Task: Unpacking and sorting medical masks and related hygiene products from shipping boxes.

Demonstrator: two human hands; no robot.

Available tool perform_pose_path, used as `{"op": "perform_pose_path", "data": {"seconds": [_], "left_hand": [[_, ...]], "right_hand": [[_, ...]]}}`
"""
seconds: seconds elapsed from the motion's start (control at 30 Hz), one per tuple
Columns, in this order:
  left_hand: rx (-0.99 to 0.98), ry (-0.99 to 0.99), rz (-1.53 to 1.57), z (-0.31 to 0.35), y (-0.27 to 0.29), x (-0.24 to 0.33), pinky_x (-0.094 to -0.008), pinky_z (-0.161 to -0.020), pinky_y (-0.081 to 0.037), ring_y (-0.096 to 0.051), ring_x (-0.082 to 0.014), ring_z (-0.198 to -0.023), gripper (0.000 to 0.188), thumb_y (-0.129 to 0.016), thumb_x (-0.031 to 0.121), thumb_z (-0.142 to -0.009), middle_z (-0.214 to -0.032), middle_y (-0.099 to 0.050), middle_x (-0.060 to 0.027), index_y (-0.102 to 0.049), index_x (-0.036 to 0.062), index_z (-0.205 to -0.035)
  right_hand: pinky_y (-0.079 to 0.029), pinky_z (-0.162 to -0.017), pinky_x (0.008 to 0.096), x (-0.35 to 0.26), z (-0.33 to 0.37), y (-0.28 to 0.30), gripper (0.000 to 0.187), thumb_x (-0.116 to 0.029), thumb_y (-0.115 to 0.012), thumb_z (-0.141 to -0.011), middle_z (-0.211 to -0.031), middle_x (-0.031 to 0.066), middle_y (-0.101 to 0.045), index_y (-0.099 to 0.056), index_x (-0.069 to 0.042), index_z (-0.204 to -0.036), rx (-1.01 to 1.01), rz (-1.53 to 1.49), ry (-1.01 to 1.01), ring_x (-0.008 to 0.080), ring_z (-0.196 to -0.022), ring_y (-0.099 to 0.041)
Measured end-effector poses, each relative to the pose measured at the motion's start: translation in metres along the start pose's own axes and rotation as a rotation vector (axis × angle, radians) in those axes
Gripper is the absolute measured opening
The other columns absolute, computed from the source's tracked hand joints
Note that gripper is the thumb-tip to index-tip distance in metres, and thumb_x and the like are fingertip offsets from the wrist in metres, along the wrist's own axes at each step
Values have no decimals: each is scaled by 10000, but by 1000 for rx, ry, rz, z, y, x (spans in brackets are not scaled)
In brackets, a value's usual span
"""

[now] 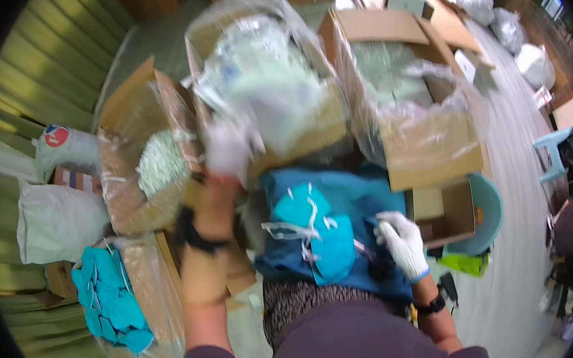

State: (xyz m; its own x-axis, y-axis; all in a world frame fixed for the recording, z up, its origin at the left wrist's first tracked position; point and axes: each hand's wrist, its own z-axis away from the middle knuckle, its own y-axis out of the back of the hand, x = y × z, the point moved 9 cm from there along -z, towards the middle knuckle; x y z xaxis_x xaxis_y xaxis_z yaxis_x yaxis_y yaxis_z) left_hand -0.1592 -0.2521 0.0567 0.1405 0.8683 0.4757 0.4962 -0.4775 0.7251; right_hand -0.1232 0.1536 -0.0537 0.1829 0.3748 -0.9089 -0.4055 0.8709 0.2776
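My left hand (228,146), in a white glove and smeared by motion, is at the front of the middle carton. It grips a pale, see-through plastic bag (287,113), also blurred, which hangs over the carton's front edge. Across my lap lies a dark blue cloth (280,179). On it rest turquoise cup-shaped face masks (334,247) with white straps, at least two of them. My right hand (403,244), also gloved in white, hovers at the cloth's right side, fingers loosely apart, with no object visible in it.
Plastic bags (253,51) fill the middle carton. A left carton (122,188) holds a pale green heap (161,162); a right carton (435,147) is plastic-lined. More turquoise masks (108,300) are piled at lower left. A small box (445,212) sits before a blue tub (490,211).
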Motion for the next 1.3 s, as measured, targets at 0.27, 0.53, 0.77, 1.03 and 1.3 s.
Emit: {"op": "perform_pose_path", "data": {"seconds": [0.27,0.53,0.77,1.03,1.3], "left_hand": [[-120,405,587,10,-75,56,-289,-809,-510,-649,-149,-858,248,-696,138,-849,-937,-699,-105,-672,0,-1053],[-723,76,114,191,-178,138,-443,-1002,-441,-564,-327,-1155,531,-787,318,-746,-1203,-623,-134,-618,78,-1189],[-616,107,133,212,-175,138,-442,-1038,-411,-538,-331,-1212,534,-771,325,-771,-1243,-613,-152,-616,46,-1199],[-646,174,110,208,-174,138,-445,-1029,-409,-551,-336,-1185,490,-754,331,-783,-1236,-616,-155,-628,60,-1171],[-340,140,31,170,-112,163,-420,-974,-404,-585,-318,-1064,398,-795,245,-700,-1036,-672,-117,-719,137,-1075]], "right_hand": [[-518,-769,443,5,15,-41,321,-284,-734,-792,-920,133,-680,-656,-86,-1032,-167,859,208,325,-896,-660],[-518,-722,437,20,28,-28,211,-271,-667,-859,-867,140,-665,-642,-87,-960,-51,736,252,334,-825,-654],[-515,-766,419,23,35,53,131,-206,-666,-841,-891,109,-686,-676,-118,-939,398,558,225,315,-858,-655],[-470,-769,462,67,8,98,334,-333,-713,-783,-897,132,-655,-626,-87,-993,383,888,-1,340,-884,-625],[-526,-785,347,2,26,57,197,-95,-701,-823,-938,102,-700,-678,-61,-1016,435,378,355,254,-840,-679]]}}
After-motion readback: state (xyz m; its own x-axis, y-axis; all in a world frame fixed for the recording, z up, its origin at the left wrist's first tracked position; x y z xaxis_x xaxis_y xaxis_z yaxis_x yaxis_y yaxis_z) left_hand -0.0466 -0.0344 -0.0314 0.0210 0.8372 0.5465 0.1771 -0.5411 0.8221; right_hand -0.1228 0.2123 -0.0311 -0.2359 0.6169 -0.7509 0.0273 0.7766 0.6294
